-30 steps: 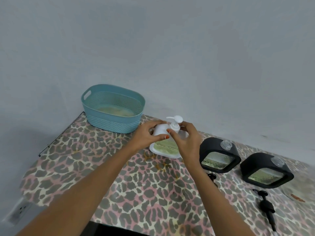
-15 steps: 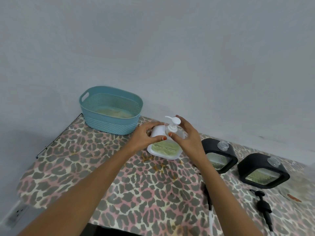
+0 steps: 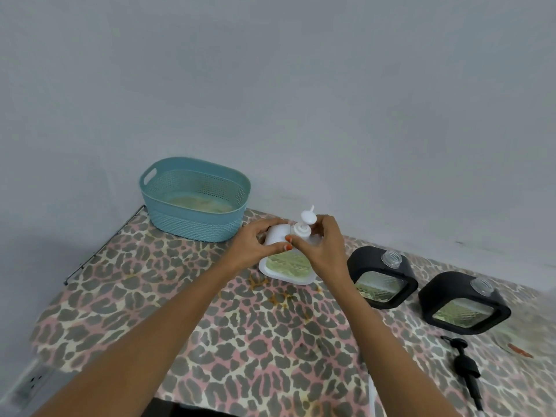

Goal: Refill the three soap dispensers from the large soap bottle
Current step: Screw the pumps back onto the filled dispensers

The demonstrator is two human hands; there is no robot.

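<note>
A white soap dispenser (image 3: 287, 267) with greenish soap behind its window stands on the leopard-print table (image 3: 210, 341). My left hand (image 3: 255, 245) grips its upper left shoulder. My right hand (image 3: 320, 243) pinches the collar of the white pump (image 3: 305, 224) seated in its neck. To the right stand two black dispensers (image 3: 380, 278) (image 3: 463, 305), each with an uncovered clear neck and no pump. A black pump (image 3: 464, 367) lies loose on the table in front of the far-right one. The large soap bottle is not in view.
A teal perforated basket (image 3: 195, 203) sits at the table's back left against the grey wall. A white tube (image 3: 372, 395) shows under my right forearm. A pale lid-like object (image 3: 514, 341) lies at the far right edge. The table's front edge is near my elbows.
The pump head has turned, its spout swinging from pointing left to pointing away from me. My right hand has shifted its hold around the collar. My left hand stays on the dispenser.
</note>
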